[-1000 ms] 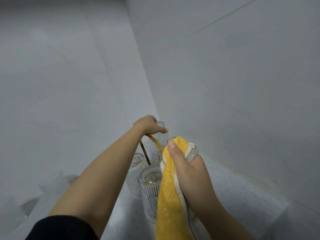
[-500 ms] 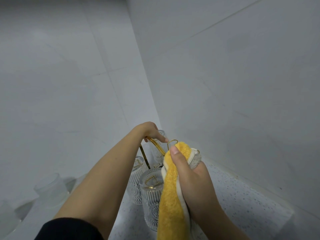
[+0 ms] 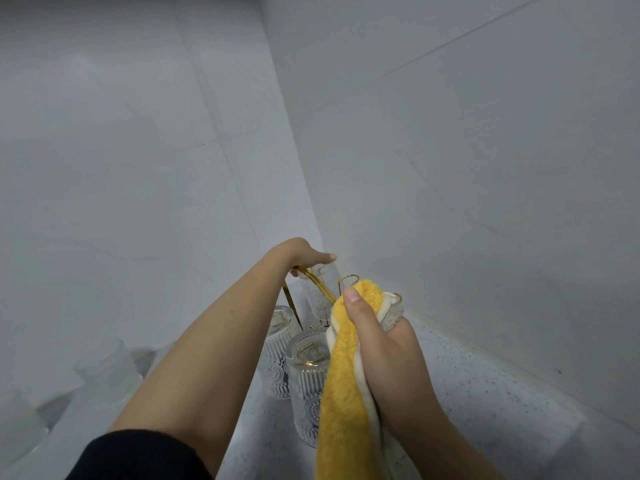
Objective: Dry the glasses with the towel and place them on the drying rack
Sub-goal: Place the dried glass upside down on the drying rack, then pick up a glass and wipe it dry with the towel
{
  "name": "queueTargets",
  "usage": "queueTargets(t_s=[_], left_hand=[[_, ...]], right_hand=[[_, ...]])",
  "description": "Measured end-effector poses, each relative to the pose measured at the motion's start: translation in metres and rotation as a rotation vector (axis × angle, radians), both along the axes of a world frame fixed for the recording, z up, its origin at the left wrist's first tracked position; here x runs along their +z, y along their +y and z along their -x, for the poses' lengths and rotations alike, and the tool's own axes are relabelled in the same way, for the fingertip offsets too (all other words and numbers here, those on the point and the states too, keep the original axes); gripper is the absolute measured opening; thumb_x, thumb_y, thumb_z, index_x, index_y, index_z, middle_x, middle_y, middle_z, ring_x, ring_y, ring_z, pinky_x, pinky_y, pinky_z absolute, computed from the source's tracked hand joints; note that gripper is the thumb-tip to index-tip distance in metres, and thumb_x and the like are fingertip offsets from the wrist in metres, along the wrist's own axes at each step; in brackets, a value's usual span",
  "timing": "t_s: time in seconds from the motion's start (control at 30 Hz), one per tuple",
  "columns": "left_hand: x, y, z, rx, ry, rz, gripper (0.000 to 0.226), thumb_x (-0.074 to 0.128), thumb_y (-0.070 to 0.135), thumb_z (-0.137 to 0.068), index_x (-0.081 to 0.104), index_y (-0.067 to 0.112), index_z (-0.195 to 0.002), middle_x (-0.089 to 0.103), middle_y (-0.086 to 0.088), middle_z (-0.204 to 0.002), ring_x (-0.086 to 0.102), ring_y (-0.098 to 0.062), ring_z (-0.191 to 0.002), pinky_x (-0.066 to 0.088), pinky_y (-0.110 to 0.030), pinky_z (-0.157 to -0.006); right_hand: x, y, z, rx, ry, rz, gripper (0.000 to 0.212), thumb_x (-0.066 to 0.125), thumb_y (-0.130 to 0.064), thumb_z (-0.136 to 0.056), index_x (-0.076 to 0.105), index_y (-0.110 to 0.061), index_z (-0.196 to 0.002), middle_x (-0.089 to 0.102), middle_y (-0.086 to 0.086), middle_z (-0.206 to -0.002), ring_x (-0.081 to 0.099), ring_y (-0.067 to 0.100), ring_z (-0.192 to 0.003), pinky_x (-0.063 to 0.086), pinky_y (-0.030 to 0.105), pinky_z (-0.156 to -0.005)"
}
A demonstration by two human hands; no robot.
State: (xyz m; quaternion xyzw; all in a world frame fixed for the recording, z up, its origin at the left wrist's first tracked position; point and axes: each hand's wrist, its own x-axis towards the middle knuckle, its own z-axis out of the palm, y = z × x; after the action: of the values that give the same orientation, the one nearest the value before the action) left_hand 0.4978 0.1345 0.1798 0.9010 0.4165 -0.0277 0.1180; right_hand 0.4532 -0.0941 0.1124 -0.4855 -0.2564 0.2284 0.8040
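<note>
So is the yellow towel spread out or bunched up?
Bunched up. The right hand grips the towel in a thick roll, its tail hanging down.

Soft, even, cool light (no glare), faint shadows; wide-angle bending blurs the lower-left edge.

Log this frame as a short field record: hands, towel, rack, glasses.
left hand: on top of far glass at the rack, grip unclear
right hand: grips towel
rack: gold wire, in counter corner
racked glasses: two ribbed ones upside down on prongs, near side
loose glasses: on counter, far left, blurred
</note>
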Motion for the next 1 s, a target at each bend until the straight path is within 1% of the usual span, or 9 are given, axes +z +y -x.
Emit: queueTargets(t_s=[0.1, 0.2, 0.33, 0.43, 0.5, 0.67, 0.77, 0.87, 1.0], left_hand=[[0.007, -0.004, 0.013, 0.016, -0.263, -0.023, 0.043, 0.052, 0.048, -0.096, 0.054, 0.006, -0.089, 0.055, -0.011, -0.089, 0.052, -0.026, -0.085, 0.040, -0.030, -0.071], [0.015, -0.018, 0.037, 0.031, -0.572, 0.027, 0.031, 0.055, 0.035, -0.095, 0.045, 0.017, -0.072, 0.042, 0.000, -0.072, 0.046, -0.020, -0.080, 0.036, -0.031, -0.065], [0.018, -0.046, 0.083, 0.050, -0.793, 0.123, 0.018, 0.057, 0.028, -0.094, 0.061, 0.011, -0.091, 0.056, 0.001, -0.080, 0.062, -0.024, -0.084, 0.047, -0.030, -0.078], [0.018, -0.070, 0.132, 0.044, -0.840, 0.251, 0.024, 0.057, 0.028, -0.095, 0.068, 0.007, -0.100, 0.064, -0.006, -0.094, 0.061, -0.012, -0.072, 0.046, -0.020, -0.066], [0.015, -0.083, 0.165, 0.047, -0.813, 0.336, 0.029, 0.053, 0.036, -0.097, 0.071, 0.013, -0.101, 0.070, -0.008, -0.102, 0.062, -0.014, -0.078, 0.050, -0.026, -0.075], [-0.001, -0.105, 0.259, -0.021, -0.818, 0.680, 0.063, 0.035, 0.066, -0.093, 0.064, 0.016, -0.120, 0.070, -0.001, -0.107, 0.064, -0.017, -0.097, 0.042, -0.036, -0.102], [-0.017, -0.111, 0.307, -0.067, -0.878, 0.659, 0.064, 0.060, 0.062, -0.080, 0.064, 0.009, -0.115, 0.067, -0.002, -0.100, 0.062, -0.018, -0.099, 0.043, -0.043, -0.105], [-0.023, -0.112, 0.343, -0.009, -1.014, 0.571, 0.028, 0.072, 0.035, -0.083, 0.063, 0.011, -0.092, 0.067, 0.000, -0.082, 0.064, -0.013, -0.078, 0.056, -0.037, -0.085], [-0.015, -0.113, 0.370, 0.213, -1.246, 0.539, 0.013, 0.056, 0.024, -0.097, 0.055, 0.018, -0.086, 0.058, 0.005, -0.067, 0.058, -0.005, -0.052, 0.045, -0.020, -0.050]], right_hand=[[0.004, 0.000, 0.006, 0.012, -0.009, 0.002, 0.045, 0.057, -0.042, -0.086, 0.054, -0.026, -0.044, 0.052, -0.011, -0.043, 0.056, 0.004, -0.046, 0.044, 0.018, -0.048], [0.008, -0.001, 0.016, 0.030, -0.019, 0.004, 0.047, 0.057, -0.043, -0.086, 0.054, -0.029, -0.041, 0.051, -0.011, -0.045, 0.055, 0.007, -0.048, 0.044, 0.022, -0.052], [0.015, -0.002, 0.033, 0.085, -0.002, 0.007, 0.043, 0.058, -0.040, -0.087, 0.050, -0.021, -0.050, 0.052, -0.006, -0.050, 0.056, 0.010, -0.051, 0.046, 0.018, -0.050], [0.020, 0.003, 0.052, 0.193, 0.071, 0.034, 0.036, 0.064, -0.047, -0.075, 0.065, -0.012, -0.084, 0.069, 0.004, -0.085, 0.066, 0.022, -0.083, 0.054, 0.035, -0.082], [0.024, 0.006, 0.067, 0.289, 0.135, 0.031, 0.033, 0.064, -0.042, -0.073, 0.073, -0.016, -0.092, 0.074, 0.008, -0.092, 0.068, 0.028, -0.090, 0.051, 0.047, -0.091], [0.030, 0.017, 0.107, 0.531, 0.270, -0.126, 0.037, 0.046, -0.024, -0.086, 0.077, -0.009, -0.073, 0.074, 0.014, -0.085, 0.069, 0.025, -0.076, 0.051, 0.036, -0.073], [0.032, 0.029, 0.132, 0.627, 0.357, -0.145, 0.041, 0.042, -0.025, -0.087, 0.074, -0.001, -0.080, 0.072, 0.019, -0.084, 0.069, 0.029, -0.073, 0.052, 0.037, -0.075], [0.028, 0.045, 0.157, 0.706, 0.367, -0.055, 0.042, 0.041, -0.030, -0.090, 0.069, 0.001, -0.091, 0.070, 0.019, -0.083, 0.067, 0.030, -0.073, 0.051, 0.038, -0.074], [0.007, 0.065, 0.185, 0.863, 0.314, 0.095, 0.049, 0.042, -0.040, -0.091, 0.075, -0.004, -0.089, 0.072, 0.019, -0.090, 0.069, 0.031, -0.078, 0.051, 0.042, -0.082]])
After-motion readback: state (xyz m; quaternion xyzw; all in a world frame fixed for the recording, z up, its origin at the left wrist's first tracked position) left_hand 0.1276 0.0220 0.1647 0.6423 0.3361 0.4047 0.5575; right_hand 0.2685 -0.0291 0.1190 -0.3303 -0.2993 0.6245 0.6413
